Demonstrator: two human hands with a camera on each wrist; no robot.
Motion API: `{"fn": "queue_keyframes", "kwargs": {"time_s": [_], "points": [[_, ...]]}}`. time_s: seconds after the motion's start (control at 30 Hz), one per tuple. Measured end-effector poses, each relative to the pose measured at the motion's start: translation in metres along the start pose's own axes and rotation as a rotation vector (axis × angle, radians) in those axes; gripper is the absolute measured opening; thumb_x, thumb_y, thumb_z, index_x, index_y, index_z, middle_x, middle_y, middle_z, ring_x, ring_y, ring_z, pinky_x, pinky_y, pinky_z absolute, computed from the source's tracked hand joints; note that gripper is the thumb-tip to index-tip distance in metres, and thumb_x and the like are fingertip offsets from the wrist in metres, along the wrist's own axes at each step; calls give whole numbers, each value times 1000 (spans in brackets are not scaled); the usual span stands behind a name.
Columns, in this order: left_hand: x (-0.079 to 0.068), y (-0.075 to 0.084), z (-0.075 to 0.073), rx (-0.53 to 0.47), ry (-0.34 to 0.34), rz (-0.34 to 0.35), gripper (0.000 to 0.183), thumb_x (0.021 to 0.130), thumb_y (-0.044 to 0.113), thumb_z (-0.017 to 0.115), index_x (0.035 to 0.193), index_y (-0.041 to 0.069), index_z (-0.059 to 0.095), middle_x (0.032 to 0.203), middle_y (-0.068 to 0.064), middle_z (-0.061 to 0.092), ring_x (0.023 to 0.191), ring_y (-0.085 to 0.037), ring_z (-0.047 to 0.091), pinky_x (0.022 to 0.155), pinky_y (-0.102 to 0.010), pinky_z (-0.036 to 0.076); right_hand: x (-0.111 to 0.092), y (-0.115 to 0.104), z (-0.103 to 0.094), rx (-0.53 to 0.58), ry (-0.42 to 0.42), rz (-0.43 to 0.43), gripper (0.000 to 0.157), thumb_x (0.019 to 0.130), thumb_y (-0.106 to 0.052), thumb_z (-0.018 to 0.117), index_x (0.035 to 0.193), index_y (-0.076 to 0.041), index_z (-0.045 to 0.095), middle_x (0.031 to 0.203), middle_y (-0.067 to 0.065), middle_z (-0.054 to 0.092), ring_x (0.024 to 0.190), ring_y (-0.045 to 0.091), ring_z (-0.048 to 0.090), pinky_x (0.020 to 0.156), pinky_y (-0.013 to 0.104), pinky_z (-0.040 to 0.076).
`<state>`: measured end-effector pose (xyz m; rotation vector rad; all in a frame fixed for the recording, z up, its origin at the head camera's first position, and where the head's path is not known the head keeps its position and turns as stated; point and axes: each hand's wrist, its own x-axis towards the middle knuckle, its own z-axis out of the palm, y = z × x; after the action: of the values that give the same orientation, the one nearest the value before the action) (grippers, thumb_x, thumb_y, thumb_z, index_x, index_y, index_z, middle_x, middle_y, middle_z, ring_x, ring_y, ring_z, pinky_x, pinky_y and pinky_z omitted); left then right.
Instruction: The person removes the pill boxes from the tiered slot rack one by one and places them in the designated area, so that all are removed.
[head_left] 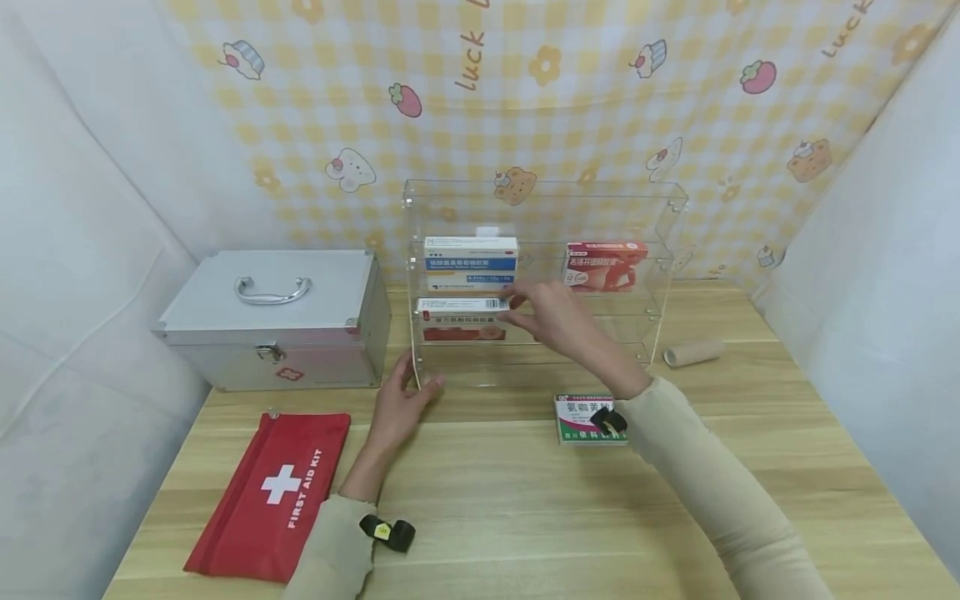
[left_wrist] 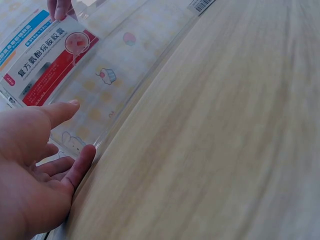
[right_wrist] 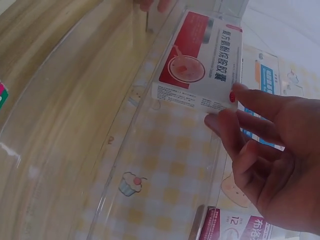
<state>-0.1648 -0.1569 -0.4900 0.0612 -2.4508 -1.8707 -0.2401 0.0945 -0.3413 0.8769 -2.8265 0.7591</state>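
A clear acrylic rack (head_left: 480, 375) stands on the table with medicine boxes on its tiers. My right hand (head_left: 553, 315) pinches the right end of a white and red medicine box (head_left: 463, 327) on the lower tier, thumb in front. In the right wrist view, the thumb and fingertips of this hand (right_wrist: 280, 145) meet the box's (right_wrist: 200, 60) corner. At the rack's lower left side, my left hand (head_left: 399, 408) holds the side panel, its thumb out in front and other fingers partly hidden. Above the red one sits a white and blue medicine box (head_left: 471, 265).
A red medicine box (head_left: 603, 268) stands at the rack's upper right. Before the rack lies a green and white box (head_left: 581, 421), partly behind the right sleeve. A cardboard tube (head_left: 693, 352) lies at right; a silver case (head_left: 270, 321) and red first aid pouch (head_left: 273, 500) are at left.
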Motion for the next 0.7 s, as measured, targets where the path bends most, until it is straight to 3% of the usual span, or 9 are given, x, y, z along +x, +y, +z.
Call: {"fn": "queue_keyframes", "kwargs": {"time_s": [0.1,0.37,0.53,0.7], "points": [[0,0,-1,0,-1,-6,73,90,33,72,152,21,34,152,-10,40,51,-19,56,62,-33,53,2,-2,-2,61,-30,48,29,89,-24,75,113,-9,71,99,7,72,51,18,63,45,26,50],[1,-2,0,-1,-2,-3,72,90,35,73,151,22,37,151,-9,41,48,-13,51,59,-31,50,2,-2,-5,130,-26,107,26,87,-23,76,109,-9,73,95,5,72,50,17,62,45,28,51],[1,-1,0,-6,-6,-2,74,89,37,73,151,22,36,151,-10,41,52,-18,54,65,-32,52,1,-1,-11,126,7,84,24,89,-23,74,108,-10,73,97,4,72,47,12,59,44,29,48],[1,-2,0,3,3,-6,75,89,38,73,152,22,35,151,-10,41,56,-21,57,66,-33,52,1,-9,-30,93,65,39,21,90,-26,74,106,-13,73,95,1,72,45,9,58,42,30,45]]}}
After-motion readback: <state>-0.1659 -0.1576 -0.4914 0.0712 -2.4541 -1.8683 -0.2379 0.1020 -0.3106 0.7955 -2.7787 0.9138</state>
